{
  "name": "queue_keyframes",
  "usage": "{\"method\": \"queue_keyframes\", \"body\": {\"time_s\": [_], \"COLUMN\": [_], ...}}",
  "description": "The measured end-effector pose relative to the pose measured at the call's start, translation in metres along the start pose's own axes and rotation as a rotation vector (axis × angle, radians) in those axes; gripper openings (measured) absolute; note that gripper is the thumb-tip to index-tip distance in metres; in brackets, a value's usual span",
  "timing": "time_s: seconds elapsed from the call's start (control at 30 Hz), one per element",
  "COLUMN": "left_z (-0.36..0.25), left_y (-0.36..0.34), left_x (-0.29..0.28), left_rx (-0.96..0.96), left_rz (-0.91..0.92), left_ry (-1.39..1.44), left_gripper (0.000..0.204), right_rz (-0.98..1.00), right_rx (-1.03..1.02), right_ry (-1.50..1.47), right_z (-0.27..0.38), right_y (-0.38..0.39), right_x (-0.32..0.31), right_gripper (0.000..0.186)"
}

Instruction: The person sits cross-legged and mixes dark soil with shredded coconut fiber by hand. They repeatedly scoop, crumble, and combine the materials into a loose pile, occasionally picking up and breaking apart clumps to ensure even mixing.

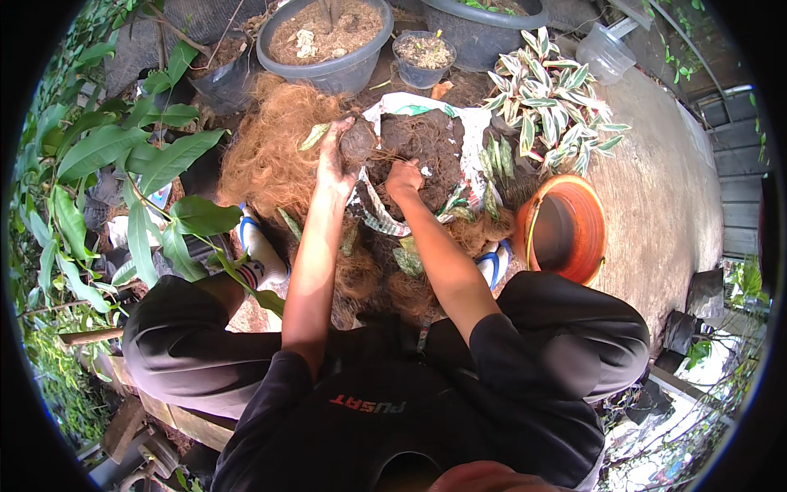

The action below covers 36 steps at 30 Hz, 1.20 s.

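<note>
Pale ground [668, 189] spreads along the right. On the left, coir [270, 156] lies in a loose heap beside the left hand. Between the person's feet and the grey pot [336, 80] stands an open white sack [474, 156], its edges spread around dark soil [434, 135]. A variegated plant [549, 98] grows beyond its right side, and an orange pot [589, 225] sits nearer, mouth showing, dark inside.

The left hand [332, 160] is wrapped around the left side and underside of a brown clump [358, 141], clamped on it at the sack's left edge. The right hand [404, 178] curls low over the soil; its fingertips are hidden, so I cannot tell whether they are clamped on anything.

The step in hand looks like working at the clump and the soil beside it, left hand steadying, right hand busy. The next move seems to call for firm support under the clump, since it may crumble.

The clump is roundish, with no clear long axis or pointing end. A mottled leaf [314, 137] slants up and rightward toward it; the fingers hide whether they join. Thin strands [385, 155] run crosswise from clump toward right hand.
</note>
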State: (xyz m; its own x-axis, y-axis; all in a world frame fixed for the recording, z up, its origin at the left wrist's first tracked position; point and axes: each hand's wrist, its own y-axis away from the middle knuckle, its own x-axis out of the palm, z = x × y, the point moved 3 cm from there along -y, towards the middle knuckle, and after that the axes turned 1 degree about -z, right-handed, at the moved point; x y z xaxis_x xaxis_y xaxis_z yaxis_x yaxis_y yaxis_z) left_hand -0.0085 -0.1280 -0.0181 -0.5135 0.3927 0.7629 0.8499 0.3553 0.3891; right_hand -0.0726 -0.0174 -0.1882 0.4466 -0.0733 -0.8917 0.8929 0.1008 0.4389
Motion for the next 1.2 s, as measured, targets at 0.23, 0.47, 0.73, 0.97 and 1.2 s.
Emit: {"method": "queue_keyframes", "body": {"time_s": [0.23,0.47,0.73,0.97,1.2], "left_z": [0.002,0.005,0.022,0.022,0.032], "left_y": [-0.001,0.007,0.006,-0.001,0.013], "left_x": [-0.002,0.007,0.024,0.015,0.031], "left_rx": [-0.004,-0.035,-0.051,-0.046,-0.058], "left_rz": [0.043,0.075,0.119,0.233,0.263], "left_ry": [-0.038,-0.058,0.019,0.114,-0.275], "left_gripper": [0.028,0.026,0.021,0.023,0.043], "right_rz": [0.082,-0.083,-0.293,0.178,0.235], "right_rx": [-0.176,-0.012,-0.256,-0.179,-0.228], "right_ry": [-0.15,-0.644,-0.979,-2.056,-2.293], "right_z": [-0.046,-0.084,-0.082,-0.06,-0.033], "right_y": [-0.027,-0.016,-0.012,0.052,0.072], "right_x": [-0.004,-0.072,-0.151,-0.188,-0.165], "right_gripper": [0.056,0.061,0.044,0.028,0.024]}}
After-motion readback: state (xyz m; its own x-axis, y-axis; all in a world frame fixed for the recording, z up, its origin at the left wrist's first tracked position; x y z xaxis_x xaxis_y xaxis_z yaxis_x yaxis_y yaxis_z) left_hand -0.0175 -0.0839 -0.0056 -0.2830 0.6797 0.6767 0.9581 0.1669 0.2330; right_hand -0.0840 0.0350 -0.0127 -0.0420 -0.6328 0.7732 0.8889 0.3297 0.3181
